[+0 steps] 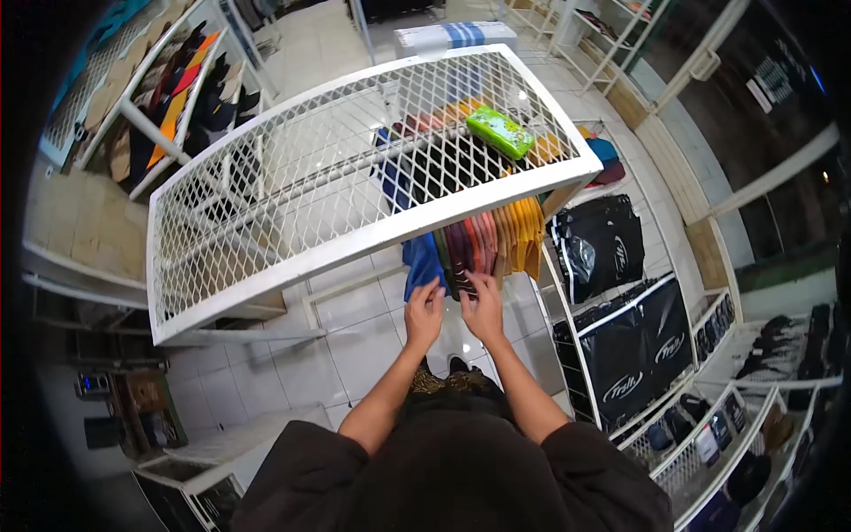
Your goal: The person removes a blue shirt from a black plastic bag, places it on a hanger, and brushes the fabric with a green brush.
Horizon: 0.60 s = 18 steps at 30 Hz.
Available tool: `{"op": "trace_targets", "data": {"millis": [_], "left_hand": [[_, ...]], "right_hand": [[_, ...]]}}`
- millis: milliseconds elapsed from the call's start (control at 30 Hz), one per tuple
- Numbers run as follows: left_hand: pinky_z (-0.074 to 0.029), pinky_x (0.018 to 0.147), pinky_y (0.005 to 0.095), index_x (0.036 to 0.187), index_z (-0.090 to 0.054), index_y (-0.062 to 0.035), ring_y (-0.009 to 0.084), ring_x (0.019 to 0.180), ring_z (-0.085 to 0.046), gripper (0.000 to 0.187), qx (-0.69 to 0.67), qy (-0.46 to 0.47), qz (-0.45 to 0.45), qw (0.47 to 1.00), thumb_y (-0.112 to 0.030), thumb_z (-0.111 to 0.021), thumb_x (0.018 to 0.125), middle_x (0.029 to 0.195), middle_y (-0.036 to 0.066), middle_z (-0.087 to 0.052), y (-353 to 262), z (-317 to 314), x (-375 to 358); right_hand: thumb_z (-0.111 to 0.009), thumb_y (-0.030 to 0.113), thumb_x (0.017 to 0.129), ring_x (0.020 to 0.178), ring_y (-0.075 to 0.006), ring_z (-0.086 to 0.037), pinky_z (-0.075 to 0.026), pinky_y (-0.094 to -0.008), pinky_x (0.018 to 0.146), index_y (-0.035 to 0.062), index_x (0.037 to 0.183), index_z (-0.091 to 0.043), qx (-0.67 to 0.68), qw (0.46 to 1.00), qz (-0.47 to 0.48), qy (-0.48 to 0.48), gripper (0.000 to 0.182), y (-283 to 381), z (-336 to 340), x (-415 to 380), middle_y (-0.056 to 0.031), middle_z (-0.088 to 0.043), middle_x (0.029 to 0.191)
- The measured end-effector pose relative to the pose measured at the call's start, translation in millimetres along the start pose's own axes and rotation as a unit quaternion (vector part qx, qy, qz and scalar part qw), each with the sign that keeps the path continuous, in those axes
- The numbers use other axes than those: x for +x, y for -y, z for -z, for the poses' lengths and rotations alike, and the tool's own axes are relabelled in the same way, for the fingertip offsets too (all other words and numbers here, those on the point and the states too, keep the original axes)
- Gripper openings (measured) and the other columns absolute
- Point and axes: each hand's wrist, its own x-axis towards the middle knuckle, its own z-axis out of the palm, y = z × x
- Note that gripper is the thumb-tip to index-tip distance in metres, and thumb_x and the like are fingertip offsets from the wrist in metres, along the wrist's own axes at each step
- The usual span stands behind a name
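Several garments hang in a row under a white mesh-topped rack, among them a blue garment (420, 259), a dark green one, maroon and pink ones (479, 241), and yellow ones (526, 227). My left hand (424, 315) is at the lower part of the blue garment, its fingers bent against the cloth. Just to the right, my right hand (482, 310) has its fingertips on the lower edge of the dark and maroon garments. Both hands look closed on cloth, though the fingertips are small in view. A bright green packet (500, 132) lies on the mesh top.
The rack's white frame (381, 241) stands between my arms and the mesh. Black printed bags (634, 355) line the right side, with shelves of small goods (709, 426) below them. Another clothes shelf (168, 124) stands at the upper left, above a tiled floor (275, 363).
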Motion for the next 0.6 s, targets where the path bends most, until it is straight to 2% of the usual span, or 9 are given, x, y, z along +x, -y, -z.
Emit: {"op": "trace_targets", "data": {"millis": [33, 67, 133, 167, 233, 333, 367, 600], "left_hand": [[-0.053, 0.074, 0.0317, 0.124, -0.071, -0.0051, 0.0200, 0.083, -0.065, 0.030, -0.007, 0.029, 0.004, 1.000, -0.018, -0.069, 0.097, 0.094, 0.013, -0.068, 6.6, 2.3, -11.3], [-0.053, 0.074, 0.0306, 0.122, -0.072, -0.0051, 0.0166, 0.084, -0.066, 0.027, -0.020, 0.043, 0.001, 0.999, -0.018, -0.068, 0.099, 0.096, 0.012, -0.070, 14.1, 2.4, -22.6], [-0.056, 0.072, 0.0300, 0.120, -0.073, -0.0051, 0.0206, 0.084, -0.071, 0.026, -0.025, 0.097, 0.048, 0.994, -0.018, -0.067, 0.099, 0.096, 0.012, -0.070, 31.1, -0.9, -41.3], [-0.056, 0.072, 0.0300, 0.120, -0.073, -0.0051, 0.0206, 0.084, -0.071, 0.026, -0.029, 0.122, 0.043, 0.991, -0.018, -0.067, 0.099, 0.096, 0.012, -0.070, 35.1, -4.4, -47.9], [-0.055, 0.074, 0.0305, 0.118, -0.074, -0.0051, 0.0211, 0.082, -0.071, 0.025, -0.032, 0.189, 0.073, 0.979, -0.020, -0.066, 0.099, 0.097, 0.013, -0.071, 32.6, -10.6, -50.9], [-0.055, 0.074, 0.0317, 0.117, -0.074, -0.0045, 0.0217, 0.083, -0.071, 0.025, -0.028, 0.285, 0.054, 0.957, -0.020, -0.066, 0.099, 0.098, 0.014, -0.072, 26.1, -34.5, -40.6], [-0.054, 0.074, 0.0328, 0.115, -0.075, -0.0038, 0.0218, 0.082, -0.070, 0.026, -0.030, 0.305, 0.022, 0.952, -0.022, -0.066, 0.099, 0.098, 0.015, -0.073, 23.3, -45.3, -35.8], [-0.053, 0.072, 0.0336, 0.113, -0.075, -0.0040, 0.0231, 0.077, -0.070, 0.026, 0.006, 0.387, -0.046, 0.921, -0.024, -0.066, 0.099, 0.092, 0.015, -0.074, -43.3, -137.2, 4.4]], "right_hand": [[-0.070, 0.008, 0.088, 0.101, -0.0310, -0.069, -0.056, -0.0378, 0.083, 0.0073, 0.128, -0.066, 0.015, 0.999, -0.049, 0.018, 0.041, -3.7, 6.8, -15.5, -0.0180, -0.061, 0.122], [-0.070, 0.008, 0.088, 0.101, -0.0310, -0.069, -0.056, -0.0378, 0.083, 0.0073, 0.128, -0.066, 0.005, 0.998, -0.055, 0.005, 0.041, -8.4, 13.4, -31.8, -0.0180, -0.061, 0.122], [-0.071, 0.006, 0.088, 0.092, -0.0248, -0.071, -0.057, -0.0343, 0.077, 0.0068, 0.126, -0.067, 0.031, 0.992, -0.123, 0.028, 0.038, -15.6, 31.0, -66.7, -0.0157, -0.062, 0.120], [-0.071, 0.006, 0.088, 0.092, -0.0248, -0.071, -0.057, -0.0343, 0.077, 0.0068, 0.126, -0.067, 0.022, 0.990, -0.138, 0.009, 0.038, -18.9, 41.8, -78.6, -0.0157, -0.062, 0.120], [-0.070, 0.007, 0.089, 0.089, -0.0217, -0.071, -0.057, -0.0348, 0.075, 0.0064, 0.123, -0.069, 0.032, 0.973, -0.228, -0.002, 0.034, -22.4, 63.0, -96.9, -0.0147, -0.063, 0.116], [-0.071, 0.007, 0.088, 0.085, -0.0209, -0.071, -0.057, -0.0337, 0.074, 0.0057, 0.118, -0.071, 0.023, 0.959, -0.271, -0.073, 0.030, -39.6, 85.9, -107.5, -0.0136, -0.064, 0.113], [-0.072, 0.008, 0.088, 0.081, -0.0202, -0.070, -0.057, -0.0315, 0.073, 0.0055, 0.116, -0.072, 0.013, 0.959, -0.268, -0.094, 0.028, -49.3, 92.2, -106.2, -0.0128, -0.065, 0.110], [-0.072, 0.006, 0.086, 0.076, -0.0177, -0.068, -0.055, -0.0299, 0.071, 0.0038, 0.114, -0.072, 0.027, 0.931, -0.290, -0.218, 0.028, -117.3, 138.6, -52.1, -0.0124, -0.066, 0.107]]}}
